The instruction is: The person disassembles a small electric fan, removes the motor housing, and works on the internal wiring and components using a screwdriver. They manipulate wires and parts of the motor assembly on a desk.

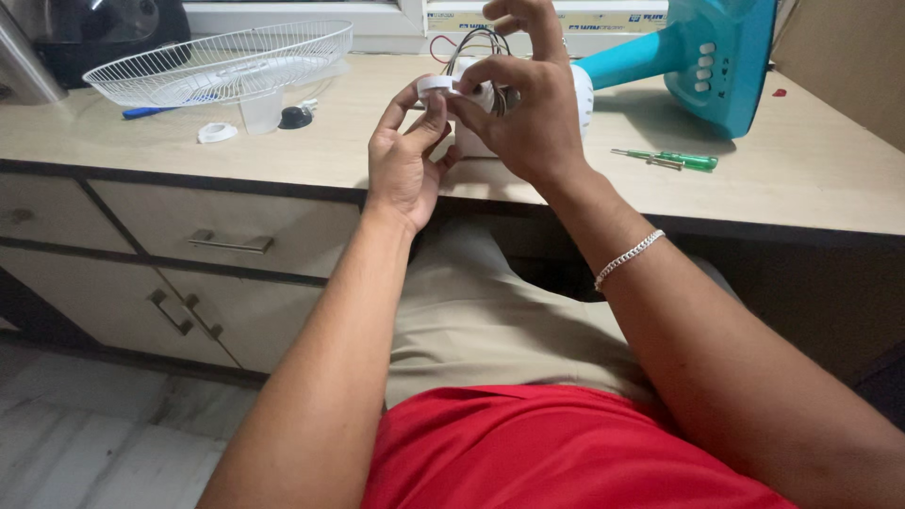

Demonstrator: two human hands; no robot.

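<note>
Red shirt nearest, the left hand (403, 155) pinches a white ring (436, 85) beside the fan motor (490, 118) gripped by the right hand (523, 113) above the bench (801, 179); keeping it square seems wise.

Wire guard (222, 61) lies left on the desk (801, 179) (screwdriver (677, 159) right).

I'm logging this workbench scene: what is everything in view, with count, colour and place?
Fan grille: 1, white wire, desk back left.
Fan base: 1, teal, desk back right.
Motor housing: 1, white, behind the hands.
Small ring: 1, white, pinched by both hands.
Loose ring: 1, white, under the grille.
Cap: 1, black, beside the loose ring.
Screwdriver: 1, green, desk right.
Desk: 1, beige.
Drawers: beige, lower left.
Left hand: 1.
Right hand: 1.
</note>
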